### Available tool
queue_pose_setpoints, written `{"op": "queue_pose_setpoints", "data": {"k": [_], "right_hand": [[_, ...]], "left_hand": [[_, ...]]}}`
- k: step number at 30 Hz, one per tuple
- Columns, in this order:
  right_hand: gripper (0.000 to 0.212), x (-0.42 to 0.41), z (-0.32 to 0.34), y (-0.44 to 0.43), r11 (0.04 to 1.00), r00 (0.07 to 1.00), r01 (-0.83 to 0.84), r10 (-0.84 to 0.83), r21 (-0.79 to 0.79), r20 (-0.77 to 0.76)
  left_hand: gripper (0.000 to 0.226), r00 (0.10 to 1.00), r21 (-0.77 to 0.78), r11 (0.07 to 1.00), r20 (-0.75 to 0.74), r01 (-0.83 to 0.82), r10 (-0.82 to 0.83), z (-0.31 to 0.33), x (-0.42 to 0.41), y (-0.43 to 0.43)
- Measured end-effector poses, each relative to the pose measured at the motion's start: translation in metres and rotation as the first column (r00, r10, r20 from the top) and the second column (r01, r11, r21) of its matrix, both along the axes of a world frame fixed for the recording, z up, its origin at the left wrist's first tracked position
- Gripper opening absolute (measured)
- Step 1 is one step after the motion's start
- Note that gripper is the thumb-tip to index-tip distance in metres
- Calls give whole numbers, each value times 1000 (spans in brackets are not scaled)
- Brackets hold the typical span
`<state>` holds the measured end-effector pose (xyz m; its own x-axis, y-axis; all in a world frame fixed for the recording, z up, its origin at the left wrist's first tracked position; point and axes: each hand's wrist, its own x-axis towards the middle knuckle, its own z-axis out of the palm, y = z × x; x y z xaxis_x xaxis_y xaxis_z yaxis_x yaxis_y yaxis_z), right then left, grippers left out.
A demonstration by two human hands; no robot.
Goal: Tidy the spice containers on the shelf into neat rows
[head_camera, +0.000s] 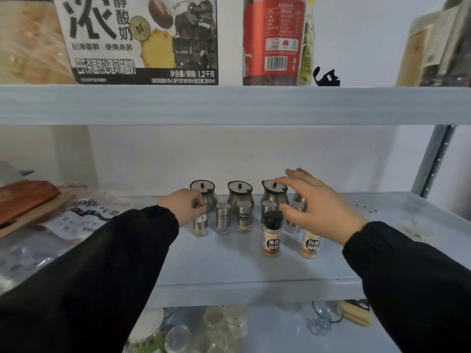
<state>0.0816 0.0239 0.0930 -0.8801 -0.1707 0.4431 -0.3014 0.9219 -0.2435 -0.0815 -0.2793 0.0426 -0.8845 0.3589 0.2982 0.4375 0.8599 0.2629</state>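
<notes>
Middle shelf point(229, 271) carried the whole job; the board above it held a yoghurt carton point(142, 39) and a red-label jar point(274, 39), not part of this.

Back row: three steel cruets with dark lids stood against the wall — left cruet point(205, 193), middle cruet point(240, 197), right cruet point(274, 194). Tallest stock at the rear, probably so the short pieces in front stay readable. A fourth steel body sat partly hidden behind the right hand; can't tell what it was.

Next row forward: small steel shakers. Second shaker point(223, 217) and third shaker point(244, 216) stood upright, close together, roughly in line. Two more sat further right, partly covered.

Front: black-cap pepper bottle point(272, 233) and a white pepper bottle point(311, 244), upright, forward of the shaker row and well apart from each other — the least sorted pieces, in my read.

Left hand point(187, 207) was curled tight, fingertips pinching the top of the leftmost shaker point(200, 225), likely to square off the row end.

Right hand point(316, 202) was spread wide and held nothing — fingertips over the right cruet's lid, thumb down near the covered shakers. Whether it touched any of them I can't tell.

Rows mostly formed; the right side looked unfinished.
</notes>
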Motion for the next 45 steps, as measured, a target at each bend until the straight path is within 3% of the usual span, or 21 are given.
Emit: {"op": "queue_pose_setpoints", "data": {"k": [12,17,25,30,37,40,42,45], "right_hand": [[56,2,-2,-8,1000,1000,7,-7,-15,-11],[56,6,-2,-5,1000,1000,11,-11,-22,-7],[57,12,-8,5,999,999,34,-34,-24,-6],[55,14,-11,15,998,998,59,-59,-23,-8],[56,11,-9,19,997,998,62,-63,-33,-7],[56,11,-8,19,998,998,62,-62,-31,-2],[56,10,-7,18,998,998,55,-56,-34,-4],[55,9,-4,17,998,999,51,-51,-32,-2]], "left_hand": [[5,999,88,995,24,42,-44,-5,1,-5],[18,996,116,990,-42,85,-81,3,-2,4],[28,991,48,990,20,134,-135,0,-6,41],[5,991,35,991,16,130,-131,-8,-6,53],[10,988,41,988,37,150,-151,-8,-6,52],[15,989,116,986,66,123,-131,-6,1,55],[28,995,162,982,9,97,-100,0,7,61],[48,975,38,996,-208,86,-76,9,13,70]]}}
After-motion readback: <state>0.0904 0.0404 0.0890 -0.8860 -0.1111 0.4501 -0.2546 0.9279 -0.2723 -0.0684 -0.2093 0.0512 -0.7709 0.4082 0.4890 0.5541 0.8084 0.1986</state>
